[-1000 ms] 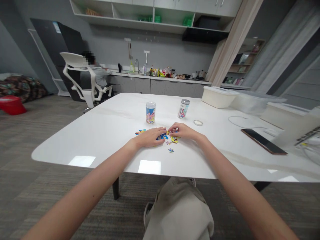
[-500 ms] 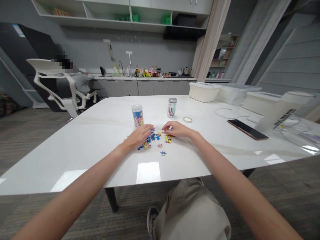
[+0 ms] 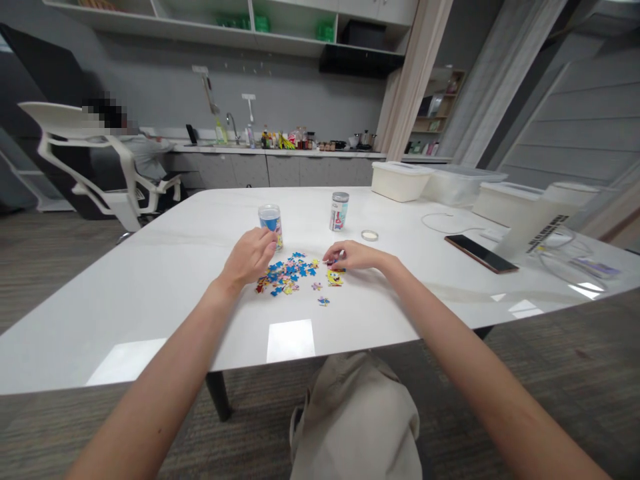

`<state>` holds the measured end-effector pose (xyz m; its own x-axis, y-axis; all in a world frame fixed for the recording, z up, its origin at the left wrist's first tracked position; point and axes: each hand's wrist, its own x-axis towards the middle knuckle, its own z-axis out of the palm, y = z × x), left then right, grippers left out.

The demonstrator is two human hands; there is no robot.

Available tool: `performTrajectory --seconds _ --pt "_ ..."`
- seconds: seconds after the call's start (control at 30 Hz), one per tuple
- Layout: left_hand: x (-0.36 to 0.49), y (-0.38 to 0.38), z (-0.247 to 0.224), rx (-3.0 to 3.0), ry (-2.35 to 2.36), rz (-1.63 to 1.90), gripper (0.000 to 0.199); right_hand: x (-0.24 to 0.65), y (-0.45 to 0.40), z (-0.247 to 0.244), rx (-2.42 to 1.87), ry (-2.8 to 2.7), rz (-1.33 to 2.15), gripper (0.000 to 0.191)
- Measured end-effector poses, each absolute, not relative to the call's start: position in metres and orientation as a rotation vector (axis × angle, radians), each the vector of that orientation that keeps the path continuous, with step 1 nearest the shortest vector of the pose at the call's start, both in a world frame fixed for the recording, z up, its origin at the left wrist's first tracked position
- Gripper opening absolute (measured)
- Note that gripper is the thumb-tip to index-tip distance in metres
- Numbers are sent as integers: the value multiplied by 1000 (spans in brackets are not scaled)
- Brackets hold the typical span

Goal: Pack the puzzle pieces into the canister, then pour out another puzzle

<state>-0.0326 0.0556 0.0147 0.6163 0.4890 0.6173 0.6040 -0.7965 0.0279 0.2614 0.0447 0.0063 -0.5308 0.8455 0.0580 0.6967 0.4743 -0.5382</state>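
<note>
A loose heap of blue, yellow and pink jigsaw pieces (image 3: 290, 272) lies on the white table (image 3: 350, 320). My left hand (image 3: 250, 255) is above the heap's left side with its fingers curled together. Its fingertips overlap the clear jar with a cartoon picture (image 3: 271, 217); whether they touch it or hold anything is hidden. To the right, my right hand (image 3: 353, 255) pinches a small puzzle piece (image 3: 327, 262). Just below those fingers is a joined yellow cartoon-face section (image 3: 335, 277). Two single pieces, one pink (image 3: 317, 286) and one blue (image 3: 324, 301), lie nearer me.
A printed can with a silver lid (image 3: 339, 212) stands behind the pieces, with a round lid (image 3: 370, 235) beside it. Rightward are a phone (image 3: 481, 253), cables, a leaning whitish container (image 3: 543, 223) and storage boxes (image 3: 400, 181). A person sits in a white chair (image 3: 65, 120) at far left.
My left hand has lifted off the pieces and moved up and left to the jar, uncovering the heap. The right hand stays beside the yellow section. The whole view has shifted slightly.
</note>
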Motion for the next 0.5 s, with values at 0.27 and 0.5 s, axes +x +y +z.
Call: performTrajectory --seconds 0.27,0.5 --pt "-16 46 6 -2689 -748 -584 37 259 47 3 -1218 -2266 924 30" --pt "-8 36 5 -2691 -704 -553 34 251 45 1 -1172 -2130 1076 32"
